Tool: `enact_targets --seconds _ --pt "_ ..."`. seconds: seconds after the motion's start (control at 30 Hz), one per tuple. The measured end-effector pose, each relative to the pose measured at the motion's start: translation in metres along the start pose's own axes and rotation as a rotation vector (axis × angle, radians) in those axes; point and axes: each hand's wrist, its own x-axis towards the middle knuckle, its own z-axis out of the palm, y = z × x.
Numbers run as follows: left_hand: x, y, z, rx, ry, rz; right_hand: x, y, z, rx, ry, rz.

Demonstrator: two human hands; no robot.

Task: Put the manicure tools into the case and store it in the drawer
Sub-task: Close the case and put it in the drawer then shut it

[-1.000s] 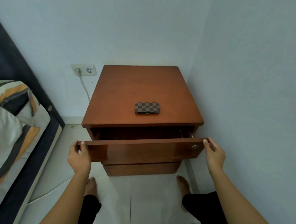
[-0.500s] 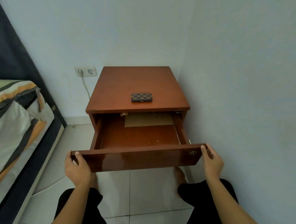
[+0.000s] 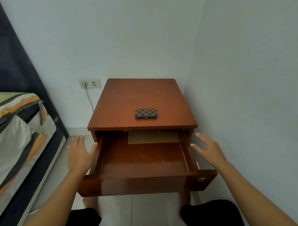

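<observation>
A small brown checkered manicure case (image 3: 146, 113) lies closed on top of the wooden nightstand (image 3: 128, 98), near its front edge. Below it the top drawer (image 3: 142, 182) stands pulled far out, with a tan sheet (image 3: 153, 137) lying at its back. My left hand (image 3: 81, 152) hovers beside the drawer's left side, fingers spread and holding nothing. Beside the drawer's right side my right hand (image 3: 206, 147) is open too, fingers apart. No loose manicure tools are visible.
The nightstand sits in a corner, with a white wall close on the right. A bed with striped bedding (image 3: 14, 133) and a dark frame is on the left. A wall socket (image 3: 89, 83) with a white cable hangs behind. Tiled floor and my legs lie below.
The drawer was pulled from slightly open to far out. Both hands then let go of its front and moved up and forward along its sides.
</observation>
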Motion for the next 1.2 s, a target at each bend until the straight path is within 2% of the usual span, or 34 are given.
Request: enact_targets --seconds 0.1,0.23,0.47,0.6,0.8,1.07,1.13,1.2 --pt "0.042 0.022 0.013 0.15 -0.108 0.2 0.048 -0.032 0.008 -0.177 -0.074 -0.182" --pt "0.087 0.05 0.039 0.253 -0.228 0.294 0.111 -0.078 0.032 -0.358 -0.146 -0.347" --pt "0.135 0.074 0.085 0.271 -0.428 0.35 0.198 -0.13 0.087 -0.416 -0.343 -0.365" --pt "0.138 0.075 0.101 0.272 -0.425 0.347 0.218 -0.132 0.111 -0.352 -0.488 -0.375" --pt "0.133 0.075 0.1 0.263 -0.386 0.339 0.201 -0.122 0.125 -0.285 -0.386 -0.372" --pt "0.116 0.069 0.095 0.237 -0.363 0.316 0.103 -0.109 0.136 -0.221 -0.233 -0.467" --pt "0.112 0.069 0.093 0.226 -0.369 0.311 0.085 -0.102 0.146 -0.238 -0.24 -0.481" --pt "0.11 0.067 0.092 0.221 -0.369 0.311 0.076 -0.094 0.158 -0.266 -0.327 -0.447"
